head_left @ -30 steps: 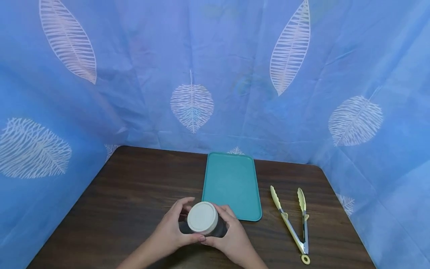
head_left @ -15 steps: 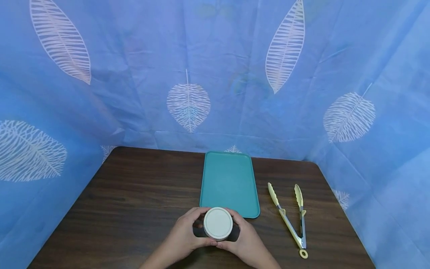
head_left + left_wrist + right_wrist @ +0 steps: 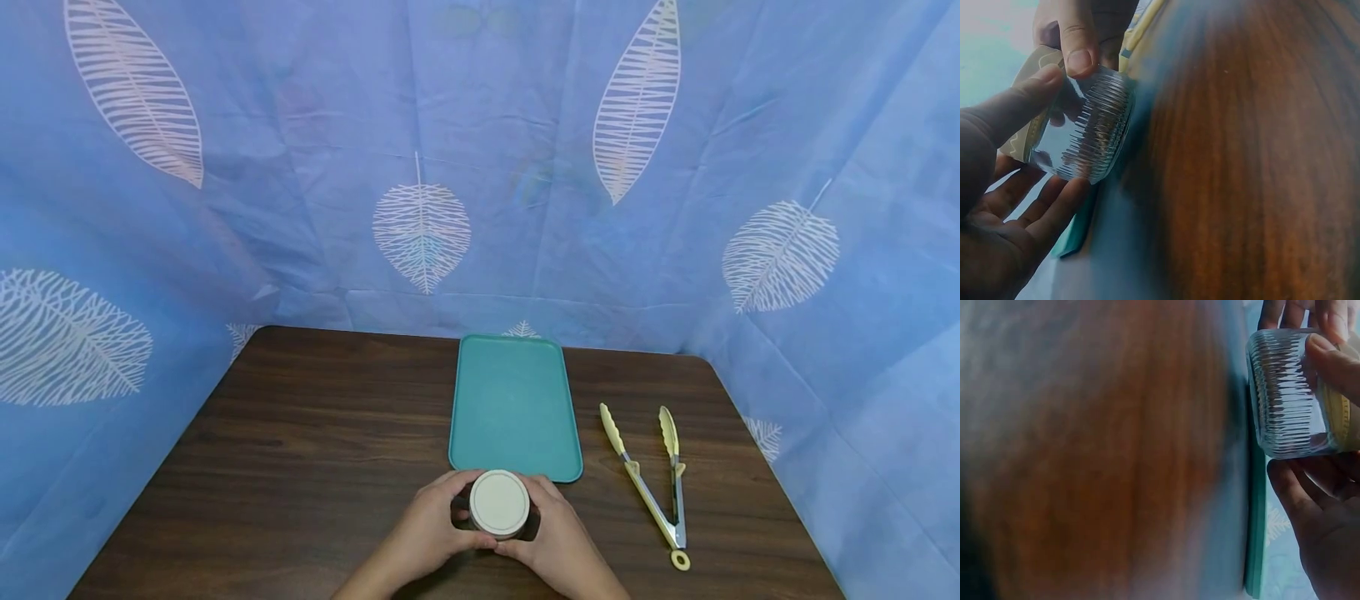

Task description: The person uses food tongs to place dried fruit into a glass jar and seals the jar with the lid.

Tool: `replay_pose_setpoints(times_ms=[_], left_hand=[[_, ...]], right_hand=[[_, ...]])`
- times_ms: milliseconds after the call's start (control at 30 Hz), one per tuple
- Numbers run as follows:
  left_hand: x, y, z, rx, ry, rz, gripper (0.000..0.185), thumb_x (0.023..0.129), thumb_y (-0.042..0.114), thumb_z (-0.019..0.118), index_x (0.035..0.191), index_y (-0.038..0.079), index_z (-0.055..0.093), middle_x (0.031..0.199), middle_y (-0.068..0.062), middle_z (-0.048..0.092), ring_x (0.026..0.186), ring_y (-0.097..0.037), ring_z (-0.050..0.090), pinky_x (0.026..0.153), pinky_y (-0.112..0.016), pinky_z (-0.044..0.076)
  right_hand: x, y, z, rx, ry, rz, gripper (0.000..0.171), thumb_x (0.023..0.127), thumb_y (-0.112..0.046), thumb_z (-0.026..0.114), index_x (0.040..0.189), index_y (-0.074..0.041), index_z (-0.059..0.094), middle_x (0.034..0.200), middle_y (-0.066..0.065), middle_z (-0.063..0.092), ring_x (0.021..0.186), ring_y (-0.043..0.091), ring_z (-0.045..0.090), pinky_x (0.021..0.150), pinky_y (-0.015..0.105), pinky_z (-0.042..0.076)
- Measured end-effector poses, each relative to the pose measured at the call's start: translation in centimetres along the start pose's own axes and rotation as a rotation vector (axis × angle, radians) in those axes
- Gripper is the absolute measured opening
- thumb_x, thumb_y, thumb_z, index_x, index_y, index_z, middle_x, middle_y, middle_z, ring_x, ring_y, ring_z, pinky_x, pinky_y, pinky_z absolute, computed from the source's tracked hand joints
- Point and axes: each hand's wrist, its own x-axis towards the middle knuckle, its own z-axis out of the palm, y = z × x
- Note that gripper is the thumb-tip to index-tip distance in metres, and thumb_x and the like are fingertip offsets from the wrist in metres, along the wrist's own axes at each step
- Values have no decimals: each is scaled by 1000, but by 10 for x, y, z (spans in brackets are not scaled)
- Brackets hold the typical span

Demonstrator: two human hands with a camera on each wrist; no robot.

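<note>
Ribbed glass jar (image 3: 500, 510) with cream lid (image 3: 499, 502) near the table's (image 3: 300, 433) front edge, left hand (image 3: 429, 535) and right hand (image 3: 557, 543) both curled around its sides, teal tray (image 3: 514, 404) just behind, yellow tongs (image 3: 652, 479) towards the right edge.

One jar (image 3: 498, 504), one teal tray (image 3: 514, 400), one pair of tongs (image 3: 651, 479) — and two hands (image 3: 427, 533).

Both hands low near the front edge, left hand (image 3: 425, 533) and right hand (image 3: 558, 542) cupped together, fingers (image 3: 1079, 44) curled, thumbs meeting in the middle.
</note>
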Motion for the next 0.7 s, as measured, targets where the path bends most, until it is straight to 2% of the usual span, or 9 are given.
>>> replay_pose_setpoints(times_ms=[133,367,600,700], left_hand=[[0,-4,2,40,-11,8,80,75,36,101,145,19,66,139,-3,71,122,-20,70,85,-18,61],[2,-4,-5,109,-45,-7,81,75,35,102,144,14,66,137,-4,72,120,-22,71,87,-20,62],[8,0,-4,235,-71,-28,82,74,40,101,144,17,67,137,-2,73,124,-25,70,103,-45,60],[9,1,-2,252,-80,-24,82,74,39,102,144,15,67,138,-2,73,127,-26,70,106,-50,59]], right_hand=[[-2,2,4,-38,-17,4,83,75,-42,100,147,-25,63,132,-5,66,125,24,66,109,54,57],[-1,-1,6,-121,-36,-6,82,77,-34,100,148,-18,62,130,0,66,120,25,67,104,51,60],[4,-2,-1,-136,-57,10,81,73,-31,102,143,-17,65,126,0,68,119,25,67,104,52,59],[4,0,0,-137,-65,9,82,73,-34,102,144,-18,65,126,0,68,120,24,67,104,53,59]])
